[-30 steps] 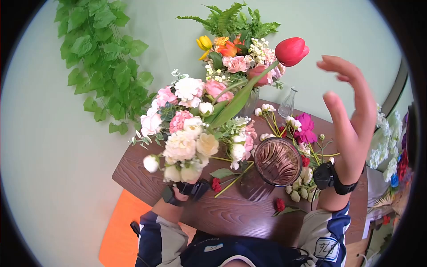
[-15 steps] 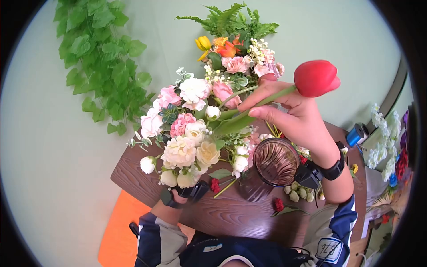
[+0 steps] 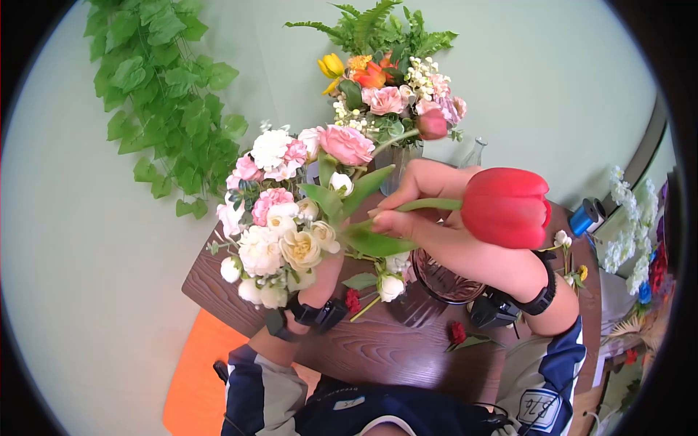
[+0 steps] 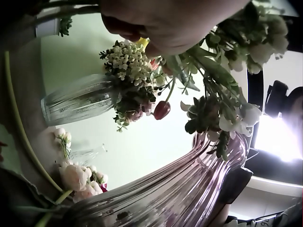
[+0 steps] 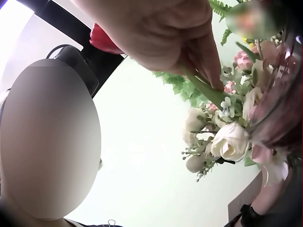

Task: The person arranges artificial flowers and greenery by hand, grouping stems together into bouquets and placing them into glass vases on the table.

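Note:
A mixed bouquet of white, cream and pink flowers (image 3: 280, 243) stands over the table's left side. My left hand (image 3: 325, 280) grips its stems (image 4: 71, 12), mostly hidden under the blooms. A large red tulip (image 3: 505, 207) leans out to the right of the bouquet. My right hand (image 3: 465, 251) pinches its green stem (image 5: 203, 87) between thumb and fingers, just below the bloom. Beyond that hand, a smaller pinkish-red tulip (image 3: 432, 123) juts from the bouquet on a curved stem. A ribbed brownish-pink glass vase (image 3: 422, 305) stands below the right forearm, its mouth partly covered.
Behind stands a clear vase (image 4: 78, 101) of flowers and ferns. Loose red blooms (image 3: 456, 333) and cut stems lie on the brown wooden table (image 3: 392, 352). Ribbon spools (image 3: 584, 216) sit at the right edge. An ivy garland (image 3: 174, 94) hangs on the left wall.
My right hand has come in from the right and taken the tulip stem. The red tulip has swung lower and nearer. The bouquet has shifted slightly left, its pink rose showing more.

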### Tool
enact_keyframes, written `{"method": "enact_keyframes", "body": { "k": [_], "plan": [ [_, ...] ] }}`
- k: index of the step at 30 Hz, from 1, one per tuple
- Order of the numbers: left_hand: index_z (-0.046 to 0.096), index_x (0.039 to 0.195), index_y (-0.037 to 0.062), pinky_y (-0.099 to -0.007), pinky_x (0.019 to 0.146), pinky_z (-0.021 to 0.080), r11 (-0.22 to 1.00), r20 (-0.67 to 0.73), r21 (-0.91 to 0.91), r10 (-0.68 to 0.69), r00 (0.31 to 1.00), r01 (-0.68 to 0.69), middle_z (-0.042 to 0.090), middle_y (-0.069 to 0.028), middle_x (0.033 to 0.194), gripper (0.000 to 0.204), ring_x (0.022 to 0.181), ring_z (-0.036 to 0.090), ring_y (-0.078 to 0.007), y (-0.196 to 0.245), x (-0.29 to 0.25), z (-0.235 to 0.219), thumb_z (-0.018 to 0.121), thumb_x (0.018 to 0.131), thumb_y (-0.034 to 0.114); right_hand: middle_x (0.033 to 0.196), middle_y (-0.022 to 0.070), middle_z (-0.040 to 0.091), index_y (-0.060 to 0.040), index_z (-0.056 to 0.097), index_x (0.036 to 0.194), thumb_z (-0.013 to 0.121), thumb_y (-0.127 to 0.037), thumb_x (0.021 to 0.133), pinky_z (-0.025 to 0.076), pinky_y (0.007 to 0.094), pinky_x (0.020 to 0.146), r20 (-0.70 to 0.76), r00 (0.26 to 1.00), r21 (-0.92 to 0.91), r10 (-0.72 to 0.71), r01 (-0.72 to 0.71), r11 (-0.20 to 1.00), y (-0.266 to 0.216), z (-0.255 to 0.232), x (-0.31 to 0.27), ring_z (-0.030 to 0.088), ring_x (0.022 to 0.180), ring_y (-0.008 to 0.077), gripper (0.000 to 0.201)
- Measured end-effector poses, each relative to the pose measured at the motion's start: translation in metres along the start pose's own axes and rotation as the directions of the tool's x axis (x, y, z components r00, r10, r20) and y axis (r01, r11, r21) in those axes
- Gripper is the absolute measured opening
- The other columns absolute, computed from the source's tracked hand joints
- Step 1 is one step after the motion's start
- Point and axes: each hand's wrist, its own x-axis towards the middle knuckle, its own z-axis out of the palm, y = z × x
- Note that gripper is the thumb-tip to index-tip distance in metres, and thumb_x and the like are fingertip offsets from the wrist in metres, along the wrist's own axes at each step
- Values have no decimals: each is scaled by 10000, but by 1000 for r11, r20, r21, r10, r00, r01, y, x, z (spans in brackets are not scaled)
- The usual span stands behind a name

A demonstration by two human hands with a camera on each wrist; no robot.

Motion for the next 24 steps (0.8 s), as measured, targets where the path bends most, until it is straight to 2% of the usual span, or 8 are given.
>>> {"method": "enact_keyframes", "body": {
  "k": [3, 6, 8, 9, 12, 14, 19, 24],
  "plan": [
    [506, 1123, -39, -326, 887, 423, 1000, -6, -7, -20, 1000, 20, 583, -126, 1079, 378, 1011, 549, -228, 2, 7, 2, 611, 781, 83, 733, 150, 596, 8, 591, 805, 624, -69, 706, 476, 327, 586, 244, 943, -111, -226, 259, 960, 4, -6, 3, 602, 655, 293, 130],
    [509, 1118, -41, -324, 883, 425, 999, -13, -20, -38, 999, 38, 586, -125, 1074, 377, 1006, 552, -227, -11, 3, -14, 616, 776, 79, 793, 141, 616, 17, 603, 877, 629, -73, 698, 487, 335, 638, 323, 917, -134, -234, 289, 948, 2, -11, 2, 615, 713, 297, 202],
    [511, 1114, -43, -323, 881, 426, 998, -15, -29, -52, 999, 51, 588, -125, 1071, 376, 1002, 554, -227, -2, 10, -2, 619, 773, 76, 823, 126, 624, 12, 602, 894, 661, -86, 683, 488, 336, 676, 230, 906, -220, -356, 404, 888, 13, -15, 1, 619, 745, 284, 240],
    [512, 1112, -44, -323, 880, 427, 998, -14, -35, -57, 998, 57, 589, -125, 1069, 376, 1001, 555, -226, 2, 12, 2, 620, 772, 75, 854, 123, 626, 9, 601, 916, 687, -99, 685, 488, 332, 707, 233, 940, -125, -251, 284, 951, 14, -26, -5, 616, 776, 281, 270],
    [516, 1106, -46, -321, 876, 429, 996, 1, -55, -68, 998, 67, 592, -125, 1064, 375, 995, 558, -226, 5, 18, 7, 625, 767, 71, 914, 139, 623, 13, 610, 927, 682, -74, 714, 474, 336, 763, 210, 934, -354, -291, 350, 868, 8, -55, -6, 603, 850, 267, 240],
    [518, 1103, -47, -320, 874, 430, 995, 17, -69, -74, 997, 75, 594, -125, 1060, 374, 992, 560, -225, 0, 30, 4, 628, 764, 68, 942, 119, 632, 11, 620, 944, 654, -71, 741, 460, 331, 789, -20, 952, -243, -305, 291, 925, 19, -76, -16, 598, 880, 226, 221],
    [523, 1093, -51, -317, 868, 433, 989, 48, -116, -83, 995, 88, 599, -124, 1052, 372, 983, 564, -224, -4, 42, 5, 636, 757, 61, 902, 101, 656, 0, 640, 958, 575, -101, 824, 449, 305, 790, -402, 916, -293, 16, -145, 945, 88, -135, -50, 600, 852, 164, 181],
    [529, 1084, -55, -314, 863, 436, 979, 72, -182, -81, 994, 93, 604, -124, 1043, 370, 974, 569, -223, 10, 60, 27, 644, 749, 54, 668, 179, 623, 38, 643, 738, 672, -236, 745, 492, 356, 652, -522, 631, -512, 575, -770, 380, 170, -144, -91, 620, 633, 259, 275]
  ]
}}
